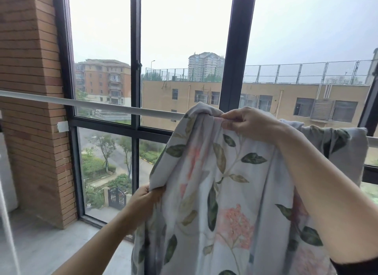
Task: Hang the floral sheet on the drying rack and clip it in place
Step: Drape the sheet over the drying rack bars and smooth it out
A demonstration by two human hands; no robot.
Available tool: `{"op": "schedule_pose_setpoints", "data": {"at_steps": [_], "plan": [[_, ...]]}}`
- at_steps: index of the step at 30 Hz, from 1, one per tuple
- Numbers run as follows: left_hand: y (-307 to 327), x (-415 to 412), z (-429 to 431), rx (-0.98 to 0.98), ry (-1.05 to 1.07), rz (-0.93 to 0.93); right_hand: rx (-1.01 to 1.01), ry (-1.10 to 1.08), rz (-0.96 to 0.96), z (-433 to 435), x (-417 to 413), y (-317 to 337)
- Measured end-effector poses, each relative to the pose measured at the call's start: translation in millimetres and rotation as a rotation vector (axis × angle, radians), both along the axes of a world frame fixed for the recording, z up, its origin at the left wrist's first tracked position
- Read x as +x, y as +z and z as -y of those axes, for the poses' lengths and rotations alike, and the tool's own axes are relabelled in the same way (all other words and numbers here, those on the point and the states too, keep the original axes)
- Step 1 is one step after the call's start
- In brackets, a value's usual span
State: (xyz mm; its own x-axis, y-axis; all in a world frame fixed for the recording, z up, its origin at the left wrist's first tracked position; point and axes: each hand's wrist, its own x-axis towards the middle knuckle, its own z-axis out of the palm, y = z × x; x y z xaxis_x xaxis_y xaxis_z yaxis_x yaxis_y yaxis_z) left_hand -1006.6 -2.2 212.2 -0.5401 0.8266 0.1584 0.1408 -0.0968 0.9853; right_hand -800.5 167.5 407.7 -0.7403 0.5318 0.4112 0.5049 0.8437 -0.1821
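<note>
rail (102, 105) bare toward its left end | left hand (143, 199) below rail, fingers clenched on sheet (225, 192) edge | right hand (249, 123) at rail height, fingers pinching bunched top fold | sheet partly draped over rail's right stretch, mostly hanging in front, unclipped | risk: sliding off rail on any loosened grip, owing to bunched, uneven hanging weight

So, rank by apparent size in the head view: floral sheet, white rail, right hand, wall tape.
Largest: floral sheet.
Unranked: white rail is longer, right hand is bulkier but nearer the camera.
Smallest: wall tape.
</note>
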Motion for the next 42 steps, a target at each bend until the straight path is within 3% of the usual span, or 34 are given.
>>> {"op": "schedule_pose_setpoints", "data": {"at_steps": [4,7,11,18,22,26,31,36,40,42], "plan": [[30.6,-7.4,28.7,0.067,-0.026,0.006,-0.037,0.027,-0.008,-1.8,0.5,0.1],[44.2,-7.5,43.7,-0.067,-0.166,-0.262,-0.042,0.023,-0.008,1.8,-0.5,0.6],[41.0,-6.5,38.7,-0.229,-0.008,-0.544,-0.030,0.017,-0.001,7.7,-1.5,1.2],[48.8,-14.2,40.8,-0.125,-0.041,-0.229,0.014,-0.013,0.019,13.1,9.1,3.3],[85.2,-9.9,38.5,0.039,-0.033,-0.227,0.030,-0.024,0.021,13.8,6.4,1.8],[147.9,-10.8,22.7,0.227,0.144,-0.458,0.014,-0.019,-0.016,11.9,9.5,0.2],[221.6,-4.8,-20.8,0.328,0.315,-0.813,0.064,-0.155,-0.282,1.6,20.8,-5.8],[240.3,3.8,-93.3,0.047,0.312,-0.973,0.025,-0.480,-0.316,-22.8,38.2,1.9],[220.6,0.5,-123.9,-0.527,0.293,-1.297,-0.004,-0.520,-0.230,-23.2,37.4,3.7],[221.9,-0.8,-125.3,-0.551,0.231,-1.270,0.002,-0.495,-0.235,-22.0,36.4,2.4]]}}
